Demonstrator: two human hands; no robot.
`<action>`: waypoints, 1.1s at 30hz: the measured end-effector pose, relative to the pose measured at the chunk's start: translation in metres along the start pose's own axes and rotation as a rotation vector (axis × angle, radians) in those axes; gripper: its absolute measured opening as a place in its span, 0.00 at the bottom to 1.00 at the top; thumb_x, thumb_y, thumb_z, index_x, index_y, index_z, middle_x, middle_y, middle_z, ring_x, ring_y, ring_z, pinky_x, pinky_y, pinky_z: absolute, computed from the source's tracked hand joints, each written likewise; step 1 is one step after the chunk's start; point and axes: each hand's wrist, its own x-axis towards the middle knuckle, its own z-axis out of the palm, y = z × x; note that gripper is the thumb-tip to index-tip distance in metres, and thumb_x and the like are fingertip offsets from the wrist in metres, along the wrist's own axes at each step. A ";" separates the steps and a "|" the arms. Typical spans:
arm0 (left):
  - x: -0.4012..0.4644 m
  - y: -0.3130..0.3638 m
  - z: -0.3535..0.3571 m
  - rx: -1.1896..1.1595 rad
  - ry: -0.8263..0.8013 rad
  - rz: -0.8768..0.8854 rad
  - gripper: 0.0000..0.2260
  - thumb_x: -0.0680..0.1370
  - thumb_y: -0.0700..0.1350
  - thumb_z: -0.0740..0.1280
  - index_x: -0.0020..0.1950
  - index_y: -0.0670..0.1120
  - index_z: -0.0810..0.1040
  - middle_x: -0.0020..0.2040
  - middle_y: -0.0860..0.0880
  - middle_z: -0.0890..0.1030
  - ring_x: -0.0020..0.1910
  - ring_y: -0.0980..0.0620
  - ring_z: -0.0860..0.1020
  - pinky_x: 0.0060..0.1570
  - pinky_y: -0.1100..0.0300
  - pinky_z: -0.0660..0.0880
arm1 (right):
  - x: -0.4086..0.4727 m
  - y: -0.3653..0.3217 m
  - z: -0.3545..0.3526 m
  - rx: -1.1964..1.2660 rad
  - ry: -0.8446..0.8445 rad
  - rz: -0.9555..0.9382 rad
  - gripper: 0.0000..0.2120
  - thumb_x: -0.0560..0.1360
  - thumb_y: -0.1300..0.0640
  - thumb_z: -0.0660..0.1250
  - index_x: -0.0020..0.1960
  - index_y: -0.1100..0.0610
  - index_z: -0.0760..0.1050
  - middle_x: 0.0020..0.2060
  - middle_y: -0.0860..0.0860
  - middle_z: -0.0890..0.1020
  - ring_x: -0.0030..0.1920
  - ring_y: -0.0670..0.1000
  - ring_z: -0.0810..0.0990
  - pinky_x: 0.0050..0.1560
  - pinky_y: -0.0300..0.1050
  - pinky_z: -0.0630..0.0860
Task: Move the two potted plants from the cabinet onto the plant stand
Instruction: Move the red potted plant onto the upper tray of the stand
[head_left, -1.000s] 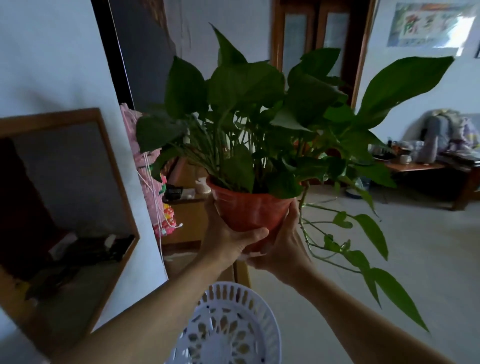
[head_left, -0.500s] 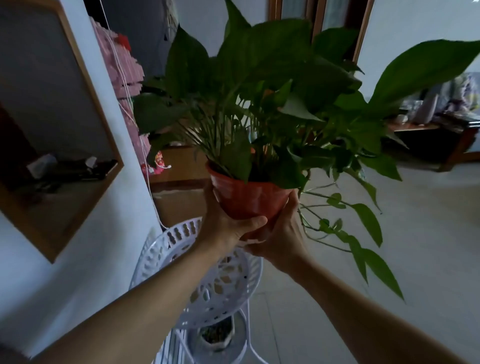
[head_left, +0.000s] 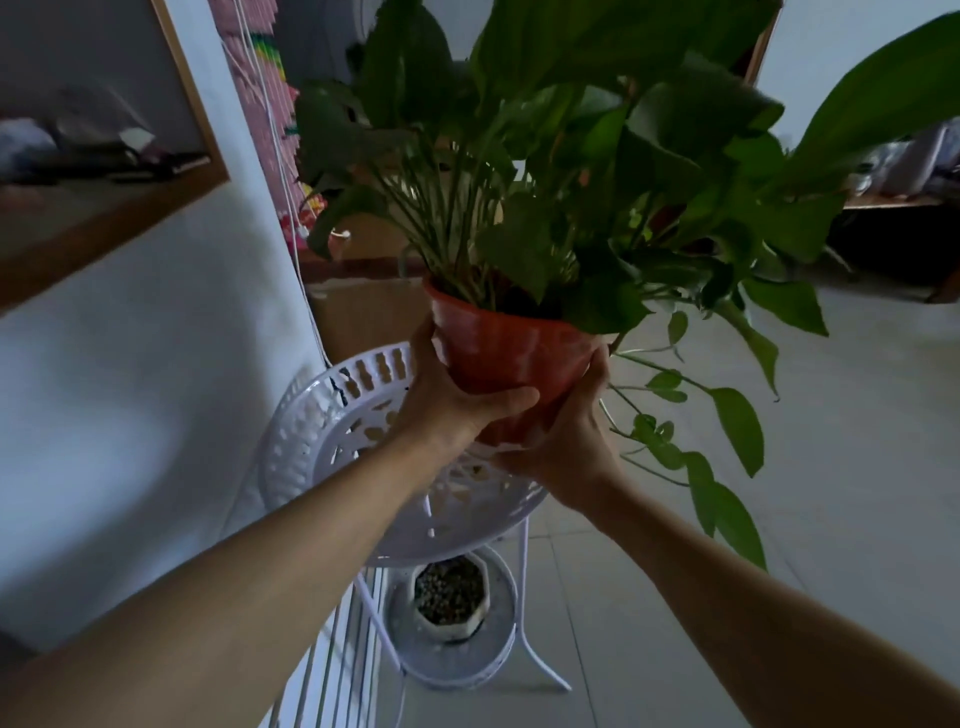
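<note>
Both hands clasp the orange pot (head_left: 511, 358) of a leafy green plant (head_left: 587, 171): the left hand (head_left: 452, 402) wraps its near left side, thumb across the front, and the right hand (head_left: 563, 441) cups its base and right side. Compared with half a second ago, the pot sits directly over the white plant stand's top tray (head_left: 311, 447), of which more shows. The lower tier's small white pot (head_left: 452, 597) is now fully visible.
</note>
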 end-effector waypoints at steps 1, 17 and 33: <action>0.002 -0.006 -0.003 -0.008 -0.001 0.000 0.49 0.62 0.38 0.79 0.75 0.49 0.53 0.67 0.50 0.70 0.68 0.51 0.70 0.60 0.64 0.72 | 0.000 0.003 0.004 -0.006 -0.002 0.010 0.71 0.49 0.49 0.81 0.74 0.55 0.33 0.71 0.56 0.62 0.67 0.54 0.68 0.54 0.39 0.76; 0.014 -0.081 -0.048 -0.109 0.032 0.009 0.36 0.60 0.45 0.80 0.59 0.55 0.61 0.56 0.54 0.76 0.62 0.48 0.76 0.64 0.47 0.73 | 0.013 0.022 0.068 -0.084 -0.203 -0.041 0.72 0.54 0.53 0.82 0.73 0.57 0.26 0.74 0.54 0.57 0.72 0.49 0.60 0.66 0.38 0.64; 0.020 -0.107 -0.064 0.002 0.019 0.044 0.43 0.63 0.34 0.78 0.65 0.49 0.52 0.54 0.55 0.71 0.65 0.47 0.72 0.66 0.46 0.71 | 0.012 0.008 0.076 -0.086 -0.406 -0.087 0.25 0.78 0.47 0.61 0.71 0.42 0.54 0.57 0.53 0.73 0.49 0.58 0.77 0.36 0.53 0.83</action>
